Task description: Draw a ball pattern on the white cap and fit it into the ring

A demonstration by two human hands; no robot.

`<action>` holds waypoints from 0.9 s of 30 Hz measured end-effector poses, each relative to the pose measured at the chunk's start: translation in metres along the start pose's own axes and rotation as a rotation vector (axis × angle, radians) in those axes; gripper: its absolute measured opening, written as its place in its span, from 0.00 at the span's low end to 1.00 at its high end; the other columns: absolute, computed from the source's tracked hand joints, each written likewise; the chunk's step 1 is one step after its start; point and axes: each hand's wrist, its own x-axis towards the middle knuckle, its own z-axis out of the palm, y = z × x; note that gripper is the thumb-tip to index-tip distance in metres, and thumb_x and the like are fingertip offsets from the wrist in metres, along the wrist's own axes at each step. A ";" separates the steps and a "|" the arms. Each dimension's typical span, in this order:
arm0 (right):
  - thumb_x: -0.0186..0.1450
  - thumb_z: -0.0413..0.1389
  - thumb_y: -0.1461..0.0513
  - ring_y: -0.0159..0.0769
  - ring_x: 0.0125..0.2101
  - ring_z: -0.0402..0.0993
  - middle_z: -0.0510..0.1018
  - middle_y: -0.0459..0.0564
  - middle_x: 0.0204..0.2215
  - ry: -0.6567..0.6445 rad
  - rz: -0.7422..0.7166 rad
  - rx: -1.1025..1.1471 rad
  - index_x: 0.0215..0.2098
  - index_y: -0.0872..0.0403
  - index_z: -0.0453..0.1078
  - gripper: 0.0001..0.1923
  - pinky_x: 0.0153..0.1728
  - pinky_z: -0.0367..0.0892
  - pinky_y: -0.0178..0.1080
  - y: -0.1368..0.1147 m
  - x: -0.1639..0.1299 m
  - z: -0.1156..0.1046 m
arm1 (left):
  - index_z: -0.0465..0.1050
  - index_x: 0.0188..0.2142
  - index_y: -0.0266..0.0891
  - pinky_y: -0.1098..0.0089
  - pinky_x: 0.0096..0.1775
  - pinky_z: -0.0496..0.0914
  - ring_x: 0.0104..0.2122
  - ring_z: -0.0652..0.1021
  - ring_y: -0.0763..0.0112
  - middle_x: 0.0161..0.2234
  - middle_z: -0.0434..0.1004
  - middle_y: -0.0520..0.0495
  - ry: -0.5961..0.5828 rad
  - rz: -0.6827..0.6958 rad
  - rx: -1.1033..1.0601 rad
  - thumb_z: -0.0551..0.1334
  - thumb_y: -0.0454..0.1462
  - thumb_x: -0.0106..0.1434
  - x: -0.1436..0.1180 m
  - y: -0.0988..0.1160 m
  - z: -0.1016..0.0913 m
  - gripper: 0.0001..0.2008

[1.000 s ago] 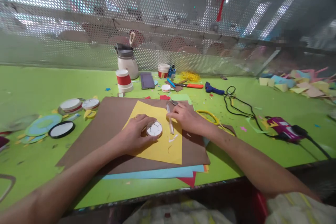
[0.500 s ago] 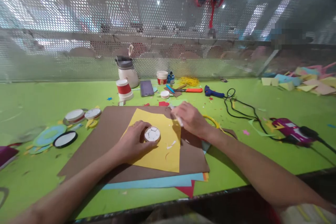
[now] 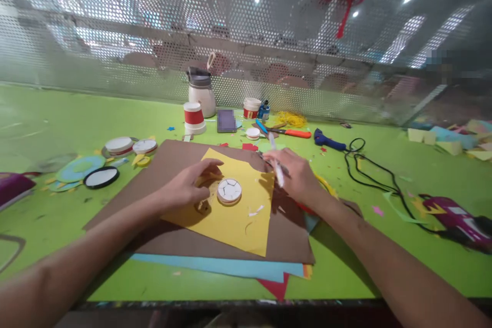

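1 small round white disc with black lines (image 3: 229, 190) on yellow paper sheet (image 3: 234, 210): light, stiff; grasp by rim. Left hand (image 3: 188, 187) spread beside it; right hand (image 3: 295, 174) pinching white pen (image 3: 275, 166).

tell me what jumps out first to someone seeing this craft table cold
The yellow paper sheet draws the eye first, lying on brown card in the middle of the bright green table, with a small white round disc marked by dark lines on it. The left hand hovers open just left of the disc, while the right hand holds a white pen at the sheet's right edge. A purple tool with black cord lies far right.
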 end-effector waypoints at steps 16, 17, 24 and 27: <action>0.63 0.73 0.55 0.53 0.59 0.79 0.82 0.59 0.58 -0.323 0.094 0.134 0.62 0.51 0.70 0.32 0.58 0.76 0.53 -0.031 -0.011 0.044 | 0.62 0.69 0.40 0.56 0.55 0.76 0.55 0.83 0.50 0.57 0.83 0.38 -0.008 -0.005 -0.006 0.68 0.47 0.58 -0.001 0.014 0.014 0.42; 0.64 0.72 0.56 0.53 0.58 0.79 0.82 0.59 0.57 -0.318 0.102 0.136 0.62 0.51 0.70 0.31 0.57 0.76 0.53 -0.030 -0.011 0.047 | 0.63 0.68 0.40 0.56 0.57 0.75 0.56 0.82 0.50 0.57 0.83 0.38 0.004 -0.004 -0.019 0.68 0.48 0.58 0.000 0.013 0.015 0.41; 0.66 0.70 0.52 0.45 0.45 0.84 0.85 0.53 0.48 -0.178 0.198 0.345 0.54 0.50 0.74 0.22 0.49 0.79 0.48 -0.029 -0.011 0.046 | 0.66 0.66 0.42 0.52 0.55 0.78 0.54 0.83 0.51 0.57 0.82 0.38 0.052 0.025 -0.185 0.68 0.50 0.59 0.002 0.010 0.014 0.37; 0.65 0.72 0.52 0.44 0.46 0.85 0.85 0.52 0.47 -0.062 0.223 0.518 0.52 0.49 0.73 0.22 0.49 0.81 0.47 -0.038 -0.008 0.038 | 0.68 0.63 0.41 0.52 0.56 0.79 0.56 0.83 0.52 0.60 0.81 0.35 0.066 0.068 -0.263 0.66 0.52 0.63 0.000 0.018 0.012 0.33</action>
